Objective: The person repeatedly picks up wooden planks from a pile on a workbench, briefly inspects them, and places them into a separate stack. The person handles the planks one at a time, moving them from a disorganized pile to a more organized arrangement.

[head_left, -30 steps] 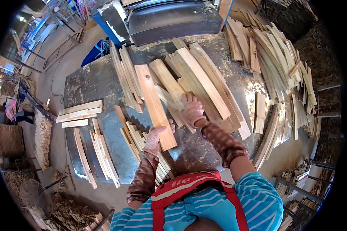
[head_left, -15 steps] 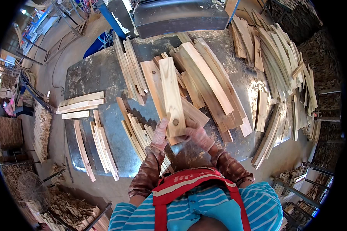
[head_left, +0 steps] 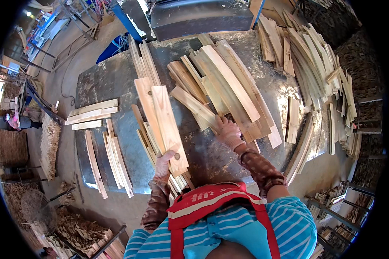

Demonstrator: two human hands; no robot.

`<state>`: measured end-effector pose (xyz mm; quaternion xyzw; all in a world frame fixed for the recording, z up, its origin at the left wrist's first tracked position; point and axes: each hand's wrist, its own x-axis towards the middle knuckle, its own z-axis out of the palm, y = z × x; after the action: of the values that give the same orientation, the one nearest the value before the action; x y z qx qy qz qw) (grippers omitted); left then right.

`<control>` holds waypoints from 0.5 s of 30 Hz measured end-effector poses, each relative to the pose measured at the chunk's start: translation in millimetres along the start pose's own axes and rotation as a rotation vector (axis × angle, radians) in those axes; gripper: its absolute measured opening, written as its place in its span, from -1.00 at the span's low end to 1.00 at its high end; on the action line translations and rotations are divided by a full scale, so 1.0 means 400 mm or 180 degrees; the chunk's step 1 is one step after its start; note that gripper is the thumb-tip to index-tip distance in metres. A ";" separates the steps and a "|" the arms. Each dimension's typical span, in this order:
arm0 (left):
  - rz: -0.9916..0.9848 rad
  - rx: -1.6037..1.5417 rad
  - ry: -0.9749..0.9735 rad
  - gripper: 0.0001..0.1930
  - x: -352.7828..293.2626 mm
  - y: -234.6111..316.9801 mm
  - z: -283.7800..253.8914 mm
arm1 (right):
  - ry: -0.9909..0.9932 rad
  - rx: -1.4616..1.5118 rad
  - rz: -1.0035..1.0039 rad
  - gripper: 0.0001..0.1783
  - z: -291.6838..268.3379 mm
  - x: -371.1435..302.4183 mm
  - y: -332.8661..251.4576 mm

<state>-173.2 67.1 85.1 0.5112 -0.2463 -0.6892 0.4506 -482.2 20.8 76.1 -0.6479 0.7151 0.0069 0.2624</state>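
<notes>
Two pale wooden boards (head_left: 167,123) are gripped near their lower end by my left hand (head_left: 163,165), in a light knit glove. They overlap, and the front one has a dark knot by my thumb. My right hand (head_left: 228,132), gloved alike, closes on the near end of another wooden board (head_left: 194,105), which slants away to the left. That board lies at the edge of the middle pile of boards (head_left: 229,82). Under the left-hand boards, a bundle of narrow strips (head_left: 148,138) is partly hidden.
Short strips (head_left: 93,113) and upright strips (head_left: 118,157) lie at the table's left. A big heap of boards (head_left: 311,64) fills the far right. A dark machine (head_left: 202,19) stands at the metal table's (head_left: 103,77) far edge. A wire fan (head_left: 38,206) stands lower left.
My left hand has moved left and down with the boards. My right hand has let go of them, moved right and up, and taken hold of another board on the table.
</notes>
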 end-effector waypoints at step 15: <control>0.0853 0.1374 0.1054 -0.77 0.461 0.370 -0.200 | -0.0033 0.4375 0.0427 -0.29 0.078 -0.267 0.015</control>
<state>-57.7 -154.0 86.2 0.6635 -0.3754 -0.4626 0.4525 -473.9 131.2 88.2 -0.2889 0.5944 -0.4287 0.6160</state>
